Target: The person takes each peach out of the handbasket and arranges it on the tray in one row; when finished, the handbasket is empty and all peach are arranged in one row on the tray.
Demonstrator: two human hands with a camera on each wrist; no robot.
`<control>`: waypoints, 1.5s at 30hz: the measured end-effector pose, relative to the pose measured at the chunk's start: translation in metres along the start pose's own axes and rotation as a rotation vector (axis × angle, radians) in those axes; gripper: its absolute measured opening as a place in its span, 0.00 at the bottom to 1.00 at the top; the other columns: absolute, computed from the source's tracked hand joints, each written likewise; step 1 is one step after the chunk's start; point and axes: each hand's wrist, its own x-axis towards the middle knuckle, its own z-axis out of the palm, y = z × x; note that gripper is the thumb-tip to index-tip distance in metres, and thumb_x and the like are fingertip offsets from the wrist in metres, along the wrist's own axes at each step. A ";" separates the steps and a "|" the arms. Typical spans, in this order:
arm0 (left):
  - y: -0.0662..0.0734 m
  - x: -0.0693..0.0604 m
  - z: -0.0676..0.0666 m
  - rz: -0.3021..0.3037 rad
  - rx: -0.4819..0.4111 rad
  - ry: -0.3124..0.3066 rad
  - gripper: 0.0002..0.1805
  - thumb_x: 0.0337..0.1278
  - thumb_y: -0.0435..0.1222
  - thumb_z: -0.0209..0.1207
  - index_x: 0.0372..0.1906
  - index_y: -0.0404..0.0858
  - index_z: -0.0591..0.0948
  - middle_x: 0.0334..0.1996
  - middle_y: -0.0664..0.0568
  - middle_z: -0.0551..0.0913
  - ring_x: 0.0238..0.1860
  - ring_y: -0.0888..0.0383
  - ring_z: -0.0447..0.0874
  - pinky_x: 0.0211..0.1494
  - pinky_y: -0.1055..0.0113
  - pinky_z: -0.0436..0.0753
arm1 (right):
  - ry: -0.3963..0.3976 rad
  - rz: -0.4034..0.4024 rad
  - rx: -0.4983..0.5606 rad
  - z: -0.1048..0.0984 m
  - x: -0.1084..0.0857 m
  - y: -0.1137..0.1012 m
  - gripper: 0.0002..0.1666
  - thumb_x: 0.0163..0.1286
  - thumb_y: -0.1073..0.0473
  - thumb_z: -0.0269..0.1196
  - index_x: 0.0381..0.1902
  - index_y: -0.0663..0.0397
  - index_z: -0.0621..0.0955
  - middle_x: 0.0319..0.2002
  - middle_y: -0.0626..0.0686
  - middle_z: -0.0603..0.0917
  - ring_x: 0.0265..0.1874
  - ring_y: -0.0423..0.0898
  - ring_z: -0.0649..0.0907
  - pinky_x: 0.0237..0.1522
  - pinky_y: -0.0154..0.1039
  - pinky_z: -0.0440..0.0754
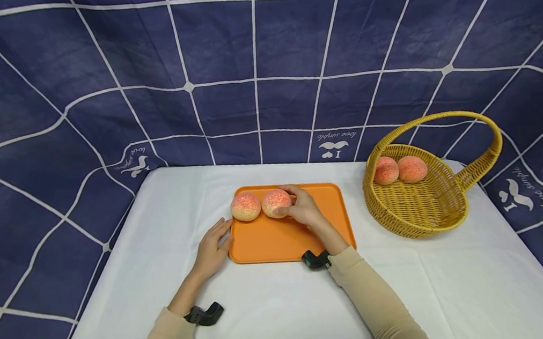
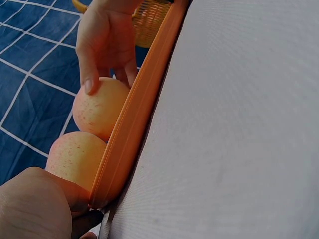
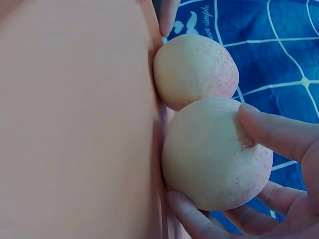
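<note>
Two pink-and-cream peaches sit side by side at the back left of an orange tray [image 1: 268, 243]. My right hand [image 1: 304, 208] holds the right-hand peach [image 1: 273, 201], thumb on its near side and fingers round the far side; in the right wrist view this peach [image 3: 214, 154] rests on the tray and touches its neighbour [image 3: 194, 69]. The left peach [image 1: 246, 207] stands free of both hands in the head view. Beside the tray's left edge lies my left hand [image 1: 212, 248], fingers extended, their tips at the rim. Part of that hand [image 2: 35, 204] is cut off in the left wrist view.
A yellow woven basket [image 1: 415, 208] with a tall handle stands right of the tray, two redder peaches [image 1: 412, 169] inside at its back left. White cloth [image 1: 274, 309] covers the table. A blue checked curtain [image 1: 227, 108] hangs behind and at the sides.
</note>
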 end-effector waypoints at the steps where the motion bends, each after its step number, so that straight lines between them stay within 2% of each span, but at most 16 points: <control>1: 0.000 0.000 0.000 0.000 0.001 0.000 0.25 0.66 0.31 0.56 0.67 0.31 0.71 0.67 0.38 0.72 0.72 0.39 0.63 0.74 0.40 0.60 | -0.002 -0.003 -0.003 0.000 0.000 0.000 0.42 0.53 0.65 0.74 0.67 0.52 0.73 0.63 0.54 0.76 0.56 0.54 0.80 0.51 0.42 0.83; 25: -0.002 0.001 0.002 0.031 0.019 0.008 0.25 0.65 0.29 0.56 0.66 0.29 0.71 0.66 0.37 0.73 0.72 0.38 0.63 0.73 0.40 0.61 | -0.020 -0.039 0.011 0.002 -0.001 0.003 0.44 0.52 0.65 0.75 0.68 0.53 0.72 0.63 0.56 0.77 0.57 0.55 0.80 0.52 0.44 0.83; 33: -0.001 0.002 0.004 0.032 0.028 0.012 0.25 0.65 0.29 0.56 0.66 0.28 0.71 0.66 0.36 0.72 0.71 0.37 0.63 0.73 0.39 0.61 | -0.043 -0.048 0.005 0.000 -0.001 0.004 0.47 0.51 0.67 0.75 0.69 0.54 0.70 0.64 0.58 0.75 0.59 0.56 0.79 0.57 0.48 0.82; 41: 0.001 0.002 0.003 0.052 0.030 0.018 0.25 0.65 0.29 0.55 0.66 0.28 0.71 0.66 0.36 0.73 0.70 0.36 0.64 0.72 0.38 0.62 | -0.063 -0.020 0.011 -0.010 -0.004 0.002 0.50 0.51 0.64 0.76 0.71 0.52 0.67 0.68 0.59 0.70 0.66 0.58 0.74 0.63 0.51 0.78; 45: 0.001 0.002 0.002 0.039 0.027 0.014 0.25 0.65 0.30 0.55 0.67 0.29 0.71 0.66 0.36 0.72 0.71 0.36 0.63 0.72 0.37 0.61 | -0.038 -0.015 -0.007 -0.022 -0.008 -0.004 0.51 0.50 0.63 0.76 0.71 0.50 0.67 0.70 0.59 0.68 0.67 0.60 0.72 0.65 0.53 0.75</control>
